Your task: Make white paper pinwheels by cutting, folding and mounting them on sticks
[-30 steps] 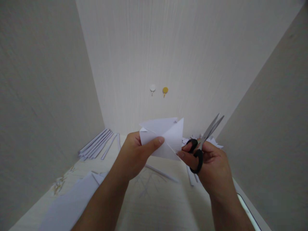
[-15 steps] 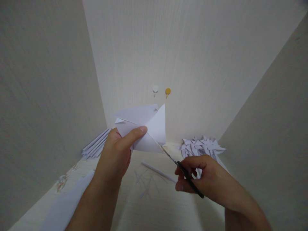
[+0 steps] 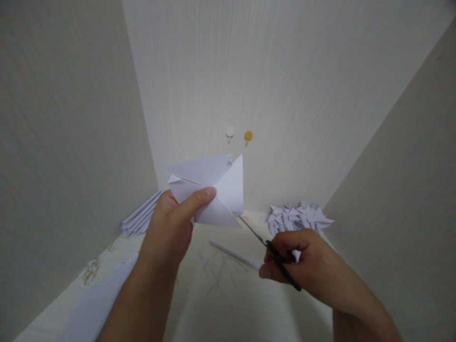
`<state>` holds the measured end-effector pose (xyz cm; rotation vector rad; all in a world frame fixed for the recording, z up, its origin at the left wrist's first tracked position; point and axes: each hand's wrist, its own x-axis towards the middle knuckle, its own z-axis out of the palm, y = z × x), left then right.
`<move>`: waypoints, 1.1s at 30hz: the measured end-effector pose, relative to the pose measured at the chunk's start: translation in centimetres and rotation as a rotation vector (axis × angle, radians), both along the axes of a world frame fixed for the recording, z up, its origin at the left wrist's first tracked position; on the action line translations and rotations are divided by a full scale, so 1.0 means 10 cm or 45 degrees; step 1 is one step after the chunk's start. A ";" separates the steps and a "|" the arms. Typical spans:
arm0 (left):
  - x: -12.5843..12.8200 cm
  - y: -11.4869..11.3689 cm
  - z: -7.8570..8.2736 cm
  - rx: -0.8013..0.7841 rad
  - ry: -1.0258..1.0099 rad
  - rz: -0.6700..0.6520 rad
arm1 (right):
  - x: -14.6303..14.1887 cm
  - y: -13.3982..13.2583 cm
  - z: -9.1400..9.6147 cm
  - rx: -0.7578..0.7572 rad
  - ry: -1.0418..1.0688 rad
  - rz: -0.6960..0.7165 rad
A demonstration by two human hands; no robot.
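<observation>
My left hand (image 3: pixel 178 218) pinches a white sheet of paper (image 3: pixel 230 185), its thumb lying across the middle. Slits run from the corners of the paper toward its centre, and one corner is bent over at the left. In my right hand (image 3: pixel 302 256) is a pair of scissors (image 3: pixel 280 263) with black handles, the fingers curled in the loops. The closed-looking blades point up and left, their tip at the lower right corner of the paper; whether it touches cannot be made out.
Below the hands lie a rolled paper stick (image 3: pixel 233 254) and thin paper strips (image 3: pixel 215 275). At the right is a heap of folded paper pieces (image 3: pixel 299 218); at the left, several paper rolls (image 3: pixel 140 216) and a flat sheet (image 3: pixel 99 299). White and yellow hooks (image 3: pixel 248 136) are on the back wall.
The scissors have drawn back slightly to the right, their blades now closer together and out of the slit. The paper and my left hand have shifted slightly left.
</observation>
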<state>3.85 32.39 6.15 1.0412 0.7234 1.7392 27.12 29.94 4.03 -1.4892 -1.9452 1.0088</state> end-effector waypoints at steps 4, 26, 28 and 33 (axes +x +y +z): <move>-0.01 0.00 -0.01 0.009 0.038 -0.009 | 0.00 -0.01 -0.01 0.010 0.037 0.007; -0.02 0.01 0.00 -0.010 0.064 -0.003 | 0.02 0.00 -0.03 0.088 0.038 0.011; -0.02 0.01 0.00 -0.018 0.065 -0.003 | 0.03 0.00 -0.04 0.099 0.030 0.007; -0.01 0.01 0.01 -0.023 0.089 0.042 | 0.02 0.01 -0.04 0.086 -0.005 0.012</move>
